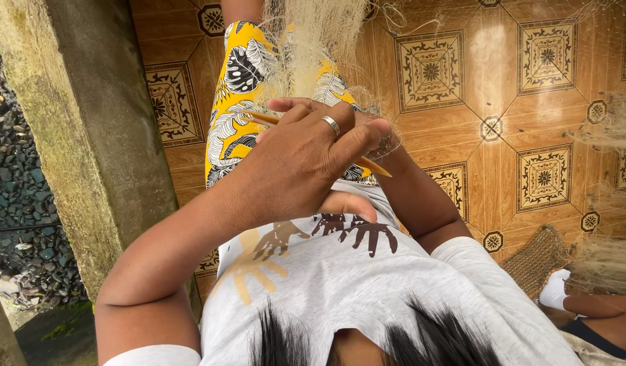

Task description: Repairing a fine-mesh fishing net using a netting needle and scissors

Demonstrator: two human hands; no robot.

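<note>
Left hand (296,159) grips netting needle (370,165), right hand (377,135) perhaps pinching net (313,41)

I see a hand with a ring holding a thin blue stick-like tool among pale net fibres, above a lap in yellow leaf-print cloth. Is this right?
Not quite. In the head view the thin stick-like tool is yellow-orange, not blue. The rest stands: the left hand wears a ring and holds the tool among pale fine net fibres, above a lap in yellow leaf-print cloth.
</note>
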